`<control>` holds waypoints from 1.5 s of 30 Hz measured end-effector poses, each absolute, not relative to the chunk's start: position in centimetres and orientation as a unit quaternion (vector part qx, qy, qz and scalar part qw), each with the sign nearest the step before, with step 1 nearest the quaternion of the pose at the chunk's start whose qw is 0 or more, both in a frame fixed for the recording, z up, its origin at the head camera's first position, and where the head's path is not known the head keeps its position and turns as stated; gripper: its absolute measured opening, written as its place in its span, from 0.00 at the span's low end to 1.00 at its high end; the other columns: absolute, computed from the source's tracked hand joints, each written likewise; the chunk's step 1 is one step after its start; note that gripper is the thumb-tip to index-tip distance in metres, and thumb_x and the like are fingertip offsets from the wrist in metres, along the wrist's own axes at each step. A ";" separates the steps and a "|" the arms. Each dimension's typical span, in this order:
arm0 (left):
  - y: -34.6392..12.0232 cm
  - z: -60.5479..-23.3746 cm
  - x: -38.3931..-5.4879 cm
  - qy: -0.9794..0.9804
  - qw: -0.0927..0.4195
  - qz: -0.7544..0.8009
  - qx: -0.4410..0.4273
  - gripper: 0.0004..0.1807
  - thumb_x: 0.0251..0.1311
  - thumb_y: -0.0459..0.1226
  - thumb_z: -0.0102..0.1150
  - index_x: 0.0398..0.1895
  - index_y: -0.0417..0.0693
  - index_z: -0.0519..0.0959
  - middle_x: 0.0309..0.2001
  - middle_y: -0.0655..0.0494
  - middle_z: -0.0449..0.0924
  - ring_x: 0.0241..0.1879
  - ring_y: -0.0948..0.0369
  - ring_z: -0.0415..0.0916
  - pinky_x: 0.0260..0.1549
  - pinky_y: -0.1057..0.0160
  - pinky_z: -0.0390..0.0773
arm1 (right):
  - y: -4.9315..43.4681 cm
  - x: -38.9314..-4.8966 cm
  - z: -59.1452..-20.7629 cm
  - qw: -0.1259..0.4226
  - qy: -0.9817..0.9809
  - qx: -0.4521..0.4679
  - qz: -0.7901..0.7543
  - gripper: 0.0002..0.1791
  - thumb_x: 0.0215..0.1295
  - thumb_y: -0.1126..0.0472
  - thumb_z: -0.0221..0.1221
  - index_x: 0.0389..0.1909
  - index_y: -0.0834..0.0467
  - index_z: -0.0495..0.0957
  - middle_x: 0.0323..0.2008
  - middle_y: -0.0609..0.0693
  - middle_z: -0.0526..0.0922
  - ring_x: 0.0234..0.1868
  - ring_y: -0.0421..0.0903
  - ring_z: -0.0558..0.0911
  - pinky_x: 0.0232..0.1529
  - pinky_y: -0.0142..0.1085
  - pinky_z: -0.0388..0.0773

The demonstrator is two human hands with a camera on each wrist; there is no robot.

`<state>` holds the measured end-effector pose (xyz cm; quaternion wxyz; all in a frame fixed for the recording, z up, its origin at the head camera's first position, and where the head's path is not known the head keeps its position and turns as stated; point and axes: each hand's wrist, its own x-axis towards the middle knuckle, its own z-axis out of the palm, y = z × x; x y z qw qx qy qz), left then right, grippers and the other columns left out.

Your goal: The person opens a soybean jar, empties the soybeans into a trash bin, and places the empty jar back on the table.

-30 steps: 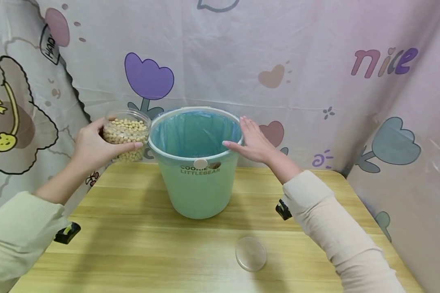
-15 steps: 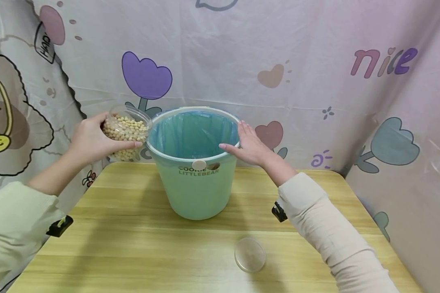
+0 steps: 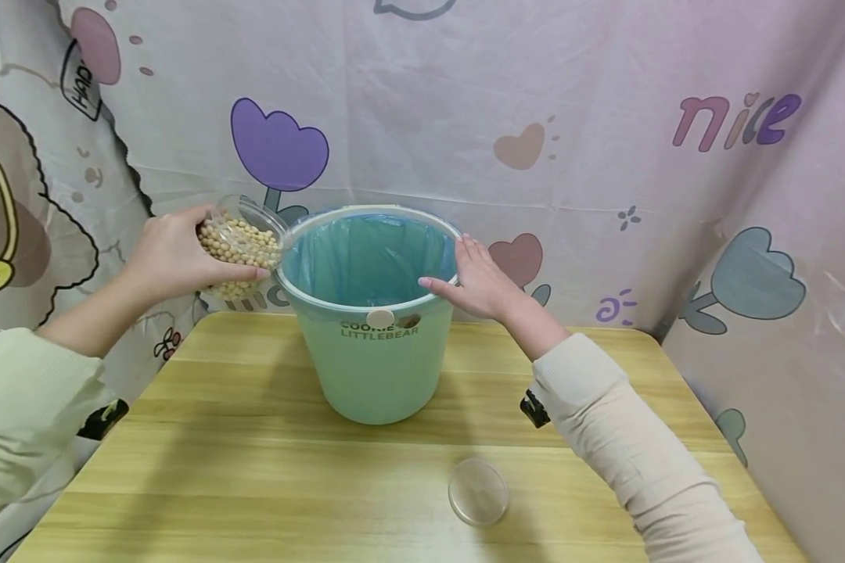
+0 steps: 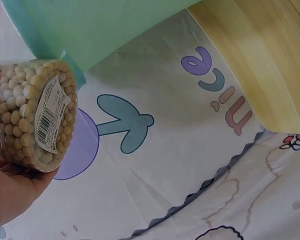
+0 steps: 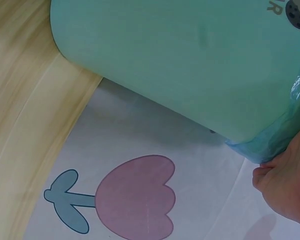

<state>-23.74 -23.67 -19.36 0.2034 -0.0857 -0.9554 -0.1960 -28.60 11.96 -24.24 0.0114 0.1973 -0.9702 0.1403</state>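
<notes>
My left hand (image 3: 179,262) grips a clear plastic jar (image 3: 242,246) full of pale round beans, probably soybeans. The jar has no lid on and tilts toward a light green trash bin (image 3: 380,367), its mouth close to the bin's left rim. In the left wrist view, a barcode label (image 4: 51,117) shows on the jar's bottom. The bin stands upright, lined with a blue plastic bag (image 3: 373,258). My right hand (image 3: 484,281) rests on the bin's right rim with its fingers extended. In the right wrist view, that hand is only partly visible beside the bag's folded edge (image 5: 270,145).
A clear round lid (image 3: 478,492) lies on the wooden table (image 3: 310,493), in front of the bin and to its right. Behind the table hangs a printed curtain (image 3: 422,117), which also runs along both sides.
The jar has tilted further toward the bin, and the left wrist has risen slightly. The right hand stays at the rim. No beans are seen falling.
</notes>
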 end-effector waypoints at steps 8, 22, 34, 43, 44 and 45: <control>-23.6 -18.8 -23.9 -0.953 0.226 -0.160 -0.123 0.36 0.27 0.50 0.77 0.37 0.38 0.72 0.32 0.39 0.76 0.32 0.47 0.72 0.23 0.60 0.69 | 11.9 -28.6 -24.2 0.014 -0.971 0.197 0.139 0.53 0.63 0.31 0.40 0.70 0.68 0.34 0.73 0.63 0.34 0.74 0.53 0.36 0.75 0.43 0.36; -22.9 -18.0 -24.1 -0.962 0.198 -0.122 -0.145 0.41 0.30 0.48 0.76 0.47 0.33 0.69 0.38 0.35 0.75 0.35 0.44 0.72 0.32 0.45 0.74 | 12.0 -28.6 -24.4 0.016 -0.969 0.197 0.146 0.52 0.63 0.32 0.40 0.70 0.68 0.35 0.73 0.63 0.35 0.74 0.54 0.36 0.75 0.44 0.37; -22.1 -17.4 -24.2 -0.968 0.181 -0.080 -0.157 0.39 0.31 0.46 0.75 0.47 0.34 0.68 0.37 0.36 0.75 0.37 0.45 0.73 0.33 0.45 0.74 | 12.1 -28.5 -24.4 0.018 -0.969 0.198 0.148 0.53 0.63 0.32 0.41 0.70 0.68 0.34 0.73 0.62 0.35 0.74 0.53 0.36 0.75 0.44 0.37; -21.7 -17.0 -24.3 -0.971 0.167 -0.051 -0.161 0.44 0.31 0.47 0.74 0.53 0.35 0.66 0.40 0.37 0.75 0.41 0.43 0.73 0.35 0.42 0.75 | 12.1 -28.5 -24.5 0.019 -0.967 0.200 0.155 0.52 0.64 0.33 0.41 0.70 0.68 0.34 0.73 0.63 0.35 0.74 0.53 0.36 0.75 0.44 0.37; -21.6 -17.0 -24.3 -0.972 0.165 -0.049 -0.162 0.45 0.31 0.47 0.74 0.53 0.35 0.65 0.41 0.36 0.75 0.41 0.42 0.73 0.36 0.41 0.75 | 12.1 -28.5 -24.5 0.020 -0.967 0.200 0.155 0.52 0.64 0.33 0.41 0.70 0.68 0.35 0.73 0.63 0.35 0.74 0.53 0.36 0.75 0.44 0.37; -21.6 -17.0 -24.3 -0.972 0.165 -0.047 -0.162 0.45 0.31 0.47 0.74 0.54 0.34 0.65 0.41 0.35 0.75 0.42 0.41 0.73 0.37 0.41 0.75 | 12.1 -28.5 -24.5 0.020 -0.967 0.200 0.154 0.52 0.64 0.33 0.41 0.70 0.69 0.35 0.73 0.63 0.35 0.74 0.53 0.36 0.75 0.45 0.38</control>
